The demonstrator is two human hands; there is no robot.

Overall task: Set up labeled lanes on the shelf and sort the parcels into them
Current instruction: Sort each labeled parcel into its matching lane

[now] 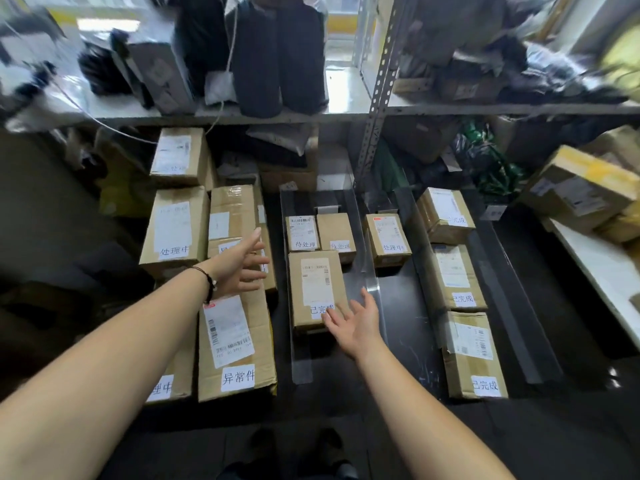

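Several brown cardboard parcels with white stickers lie on a dark low shelf (398,306), split into lanes by clear strips (369,271). My right hand (356,322) is open, palm up, its fingertips at the near right corner of a parcel marked 已完成 (315,289) in the middle lane. My left hand (239,263) hovers open, fingers spread, over the stacked parcels on the left, above a large parcel marked 异常件 (235,348). Small parcels marked 待处理 (302,233) and 处理中 (388,239) lie further back. Three parcels marked 已完成 (460,278) fill the right lane.
An upper shelf (242,114) holds dark bags and grey packets. A perforated metal upright (377,98) stands behind the lanes. More parcels (581,192) are piled on a white surface at the right. My shoes (294,441) show at the bottom edge.
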